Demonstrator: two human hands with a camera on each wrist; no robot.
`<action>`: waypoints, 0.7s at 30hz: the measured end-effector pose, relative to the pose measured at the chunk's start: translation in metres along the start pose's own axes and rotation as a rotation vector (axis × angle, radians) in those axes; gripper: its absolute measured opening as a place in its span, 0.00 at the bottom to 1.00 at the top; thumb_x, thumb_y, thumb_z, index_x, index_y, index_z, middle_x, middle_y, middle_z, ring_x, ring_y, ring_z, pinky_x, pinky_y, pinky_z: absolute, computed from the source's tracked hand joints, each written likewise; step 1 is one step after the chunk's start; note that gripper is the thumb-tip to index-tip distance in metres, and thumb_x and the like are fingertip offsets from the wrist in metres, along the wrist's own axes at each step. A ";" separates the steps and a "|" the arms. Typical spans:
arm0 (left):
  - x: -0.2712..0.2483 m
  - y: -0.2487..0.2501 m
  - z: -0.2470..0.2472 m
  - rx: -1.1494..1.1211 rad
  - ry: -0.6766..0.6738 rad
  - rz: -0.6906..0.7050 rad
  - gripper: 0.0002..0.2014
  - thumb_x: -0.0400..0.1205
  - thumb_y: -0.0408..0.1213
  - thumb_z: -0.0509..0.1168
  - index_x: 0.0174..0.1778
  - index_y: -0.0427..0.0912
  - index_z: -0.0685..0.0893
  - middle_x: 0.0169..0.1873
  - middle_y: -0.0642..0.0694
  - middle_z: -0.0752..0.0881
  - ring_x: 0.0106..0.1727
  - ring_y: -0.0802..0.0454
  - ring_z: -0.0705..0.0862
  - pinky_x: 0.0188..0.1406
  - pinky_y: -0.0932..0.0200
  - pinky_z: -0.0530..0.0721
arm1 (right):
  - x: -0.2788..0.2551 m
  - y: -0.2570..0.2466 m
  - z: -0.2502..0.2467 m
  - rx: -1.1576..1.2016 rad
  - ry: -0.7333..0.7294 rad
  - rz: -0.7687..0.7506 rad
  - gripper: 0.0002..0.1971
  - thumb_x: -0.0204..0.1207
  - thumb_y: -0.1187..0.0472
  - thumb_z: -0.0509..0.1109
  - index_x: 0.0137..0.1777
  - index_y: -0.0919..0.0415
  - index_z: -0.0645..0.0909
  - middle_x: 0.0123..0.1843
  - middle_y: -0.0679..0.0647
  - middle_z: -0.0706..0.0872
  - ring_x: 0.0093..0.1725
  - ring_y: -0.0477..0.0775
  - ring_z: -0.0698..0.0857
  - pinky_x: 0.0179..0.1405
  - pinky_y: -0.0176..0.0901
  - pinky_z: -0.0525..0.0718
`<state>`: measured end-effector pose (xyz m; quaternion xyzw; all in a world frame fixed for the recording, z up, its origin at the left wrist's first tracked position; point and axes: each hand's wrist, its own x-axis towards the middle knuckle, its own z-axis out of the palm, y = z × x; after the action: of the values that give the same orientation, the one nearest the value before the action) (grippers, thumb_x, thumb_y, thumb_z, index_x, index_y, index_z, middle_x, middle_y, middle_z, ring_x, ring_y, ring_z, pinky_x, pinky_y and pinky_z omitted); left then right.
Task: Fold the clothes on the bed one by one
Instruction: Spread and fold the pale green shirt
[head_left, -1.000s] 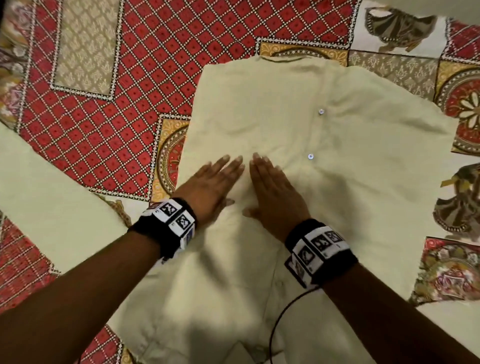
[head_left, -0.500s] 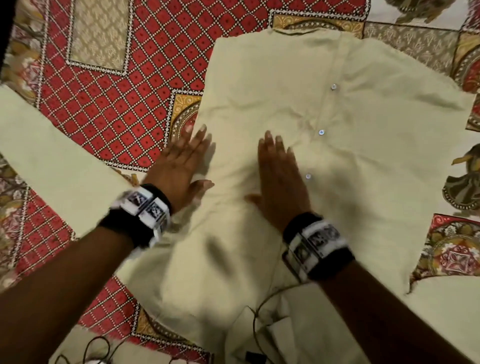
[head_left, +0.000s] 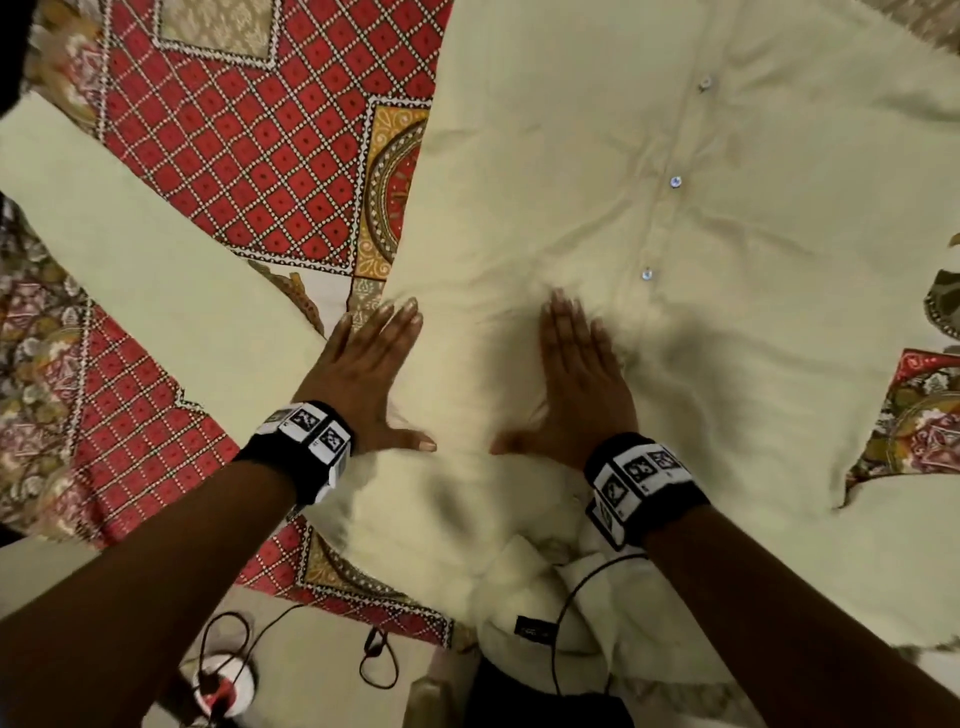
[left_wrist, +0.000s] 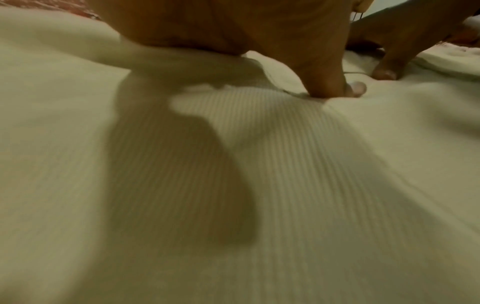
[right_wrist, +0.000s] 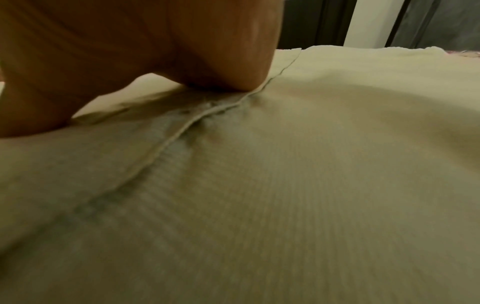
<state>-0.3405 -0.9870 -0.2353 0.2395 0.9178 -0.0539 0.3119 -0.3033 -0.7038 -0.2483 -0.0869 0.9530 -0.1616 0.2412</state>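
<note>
Left hand (head_left: 363, 379) and right hand (head_left: 579, 382), which we see flat with fingers straight, gripping nothing, press the pale shirt (head_left: 649, 218) spread on the bed (head_left: 249, 166), left of its buttons (head_left: 675, 181).

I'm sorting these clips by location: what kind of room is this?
Probably a bedroom at home. A pale shirt lies spread on a red patterned bedspread under both flat hands, and the right wrist view shows what look like dark curtains beyond the bed.
</note>
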 end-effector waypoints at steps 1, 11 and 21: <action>-0.004 0.000 0.001 0.002 0.001 -0.031 0.74 0.56 0.91 0.49 0.87 0.44 0.34 0.87 0.48 0.35 0.87 0.46 0.34 0.86 0.37 0.41 | 0.000 -0.001 -0.001 -0.016 0.002 0.004 0.84 0.43 0.08 0.61 0.89 0.68 0.41 0.91 0.62 0.42 0.90 0.61 0.41 0.89 0.60 0.42; -0.084 0.074 0.053 -0.312 0.276 -0.039 0.36 0.87 0.51 0.53 0.88 0.41 0.50 0.88 0.43 0.45 0.88 0.44 0.44 0.85 0.38 0.55 | -0.099 -0.059 0.045 0.092 0.179 -0.108 0.46 0.74 0.49 0.79 0.85 0.72 0.63 0.87 0.68 0.63 0.87 0.66 0.62 0.87 0.57 0.57; -0.144 0.050 0.107 -0.404 0.045 -0.392 0.68 0.62 0.87 0.53 0.86 0.49 0.30 0.86 0.53 0.30 0.86 0.52 0.30 0.85 0.40 0.39 | -0.110 -0.072 0.066 -0.060 -0.070 -0.039 0.81 0.49 0.20 0.77 0.88 0.72 0.41 0.90 0.66 0.41 0.90 0.64 0.43 0.88 0.60 0.41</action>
<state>-0.1593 -1.0280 -0.2320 -0.0085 0.9454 0.0764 0.3167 -0.1695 -0.7613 -0.2304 -0.1182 0.9466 -0.1346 0.2682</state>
